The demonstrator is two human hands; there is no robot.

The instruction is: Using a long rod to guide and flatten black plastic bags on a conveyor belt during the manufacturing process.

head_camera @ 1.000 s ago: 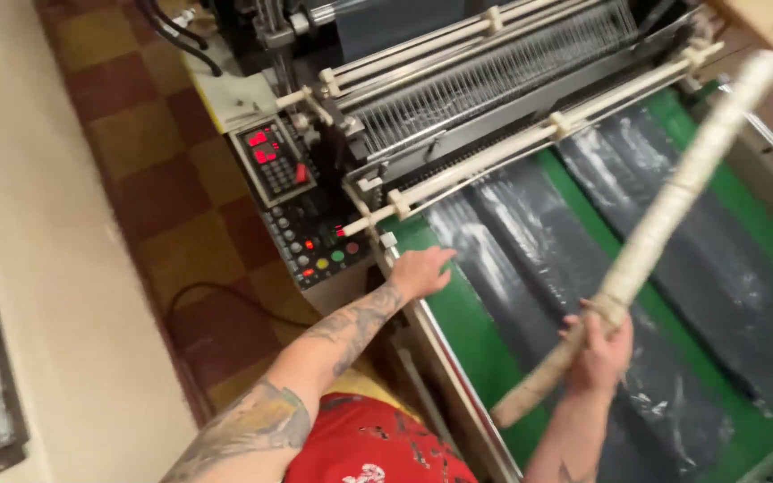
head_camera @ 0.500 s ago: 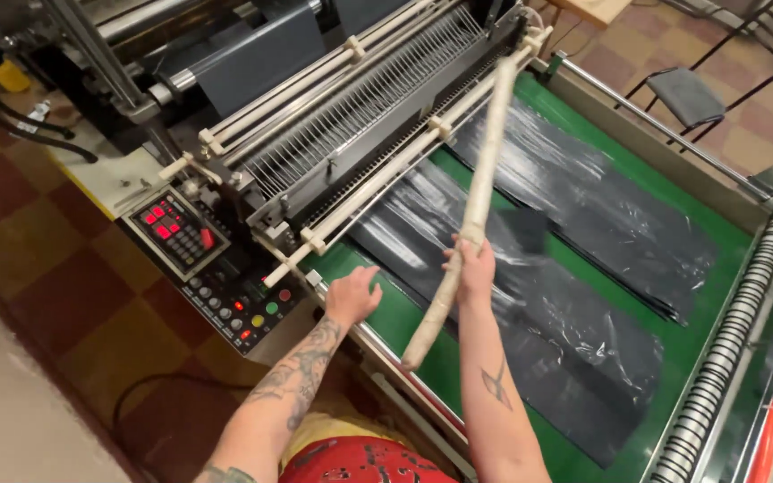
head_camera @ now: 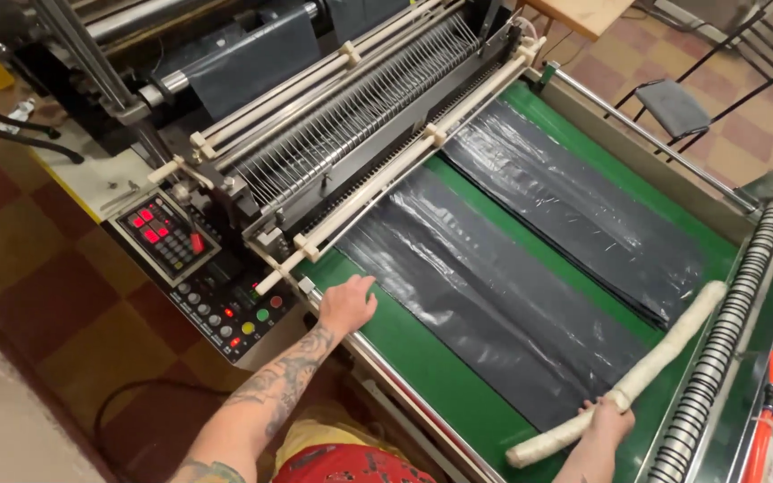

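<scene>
Looking down from head height, one green conveyor bed runs diagonally across a bag-making machine. Two long black plastic sheets lie side by side on it, with a green strip bare between them and another along the near edge. The right hand has its fingers curled around one pale wrapped roller, which lies across the far ends of the sheets, just beside a ribbed metal roller at the bed's end. The left hand rests flat, fingers spread and holding nothing, at the near corner of the bed where a sheet begins. One control panel with red displays and coloured buttons sits just left of that hand. Checkered floor lies open beyond the machine's near side.
</scene>
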